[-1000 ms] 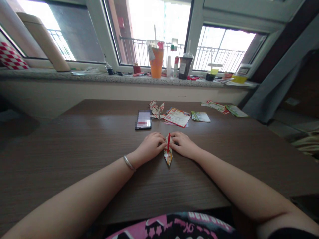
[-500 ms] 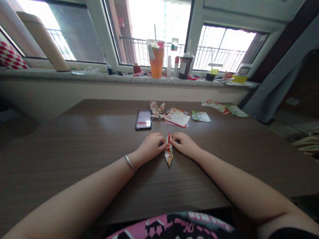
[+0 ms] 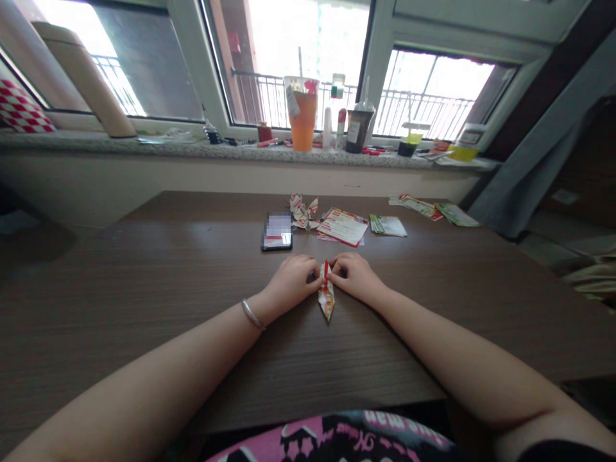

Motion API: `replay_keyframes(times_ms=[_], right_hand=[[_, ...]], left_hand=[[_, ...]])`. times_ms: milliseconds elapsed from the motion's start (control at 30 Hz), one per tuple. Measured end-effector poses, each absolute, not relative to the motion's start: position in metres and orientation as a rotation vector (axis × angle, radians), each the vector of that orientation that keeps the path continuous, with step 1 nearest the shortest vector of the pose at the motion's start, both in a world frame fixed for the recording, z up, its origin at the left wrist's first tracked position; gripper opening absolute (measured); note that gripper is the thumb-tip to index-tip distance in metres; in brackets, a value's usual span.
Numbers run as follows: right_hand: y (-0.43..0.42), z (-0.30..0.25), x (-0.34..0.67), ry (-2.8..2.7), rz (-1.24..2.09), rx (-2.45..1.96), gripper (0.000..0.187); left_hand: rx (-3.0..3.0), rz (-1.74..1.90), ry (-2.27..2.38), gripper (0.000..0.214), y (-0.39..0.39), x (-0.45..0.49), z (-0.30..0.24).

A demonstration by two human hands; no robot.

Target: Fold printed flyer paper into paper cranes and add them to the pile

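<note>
A narrow piece of folded paper [image 3: 326, 298], printed in white, red and yellow, lies on the brown table with its pointed end towards me. My left hand [image 3: 297, 279] grips its left edge, thumb and fingers closed. On the opposite edge, my right hand [image 3: 355, 277] pinches the paper near its upper half. The fingertips hide part of the folds. Beyond my left hand lies a phone [image 3: 277, 231] with a lit screen. Several folded paper figures [image 3: 303, 212], striped red and white, sit beside the phone.
A stack of printed sheets [image 3: 342, 226] and some green-and-white cards [image 3: 388, 225] lie past my hands. More leaflets [image 3: 433, 210] are at the far right. On the windowsill stand an orange drink cup [image 3: 303, 115], a dark drink cup [image 3: 359, 128] and a tall beige tumbler [image 3: 86, 80].
My right thumb and fingers have shifted slightly on the paper, with the knuckles a little more raised. The paper has moved only a trace; everything else is still.
</note>
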State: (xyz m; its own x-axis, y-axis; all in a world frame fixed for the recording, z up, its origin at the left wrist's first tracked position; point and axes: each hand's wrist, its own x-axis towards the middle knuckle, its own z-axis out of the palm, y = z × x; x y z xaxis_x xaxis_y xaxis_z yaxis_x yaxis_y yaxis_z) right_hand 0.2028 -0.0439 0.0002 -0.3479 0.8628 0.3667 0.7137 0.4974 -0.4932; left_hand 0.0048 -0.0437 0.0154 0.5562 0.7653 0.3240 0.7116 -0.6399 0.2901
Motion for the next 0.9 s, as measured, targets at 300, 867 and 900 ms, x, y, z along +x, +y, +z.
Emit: replay_keyframes(times_ms=[300, 867, 900], right_hand=[[-0.041, -0.005, 0.205, -2.193, 0.331, -1.240, 0.010], [-0.037, -0.002, 0.201, -2.169, 0.306, -1.333, 0.012], [-0.038, -0.002, 0.201, -2.161, 0.309, -1.333, 0.013]], left_hand=[[2.533, 0.650, 1.121, 0.021, -0.044, -0.001, 0.013], [2.624, 0.579, 0.988, 0.018, -0.038, -0.007, 0.008], [2.631, 0.585, 0.996, 0.018, -0.039, -0.006, 0.009]])
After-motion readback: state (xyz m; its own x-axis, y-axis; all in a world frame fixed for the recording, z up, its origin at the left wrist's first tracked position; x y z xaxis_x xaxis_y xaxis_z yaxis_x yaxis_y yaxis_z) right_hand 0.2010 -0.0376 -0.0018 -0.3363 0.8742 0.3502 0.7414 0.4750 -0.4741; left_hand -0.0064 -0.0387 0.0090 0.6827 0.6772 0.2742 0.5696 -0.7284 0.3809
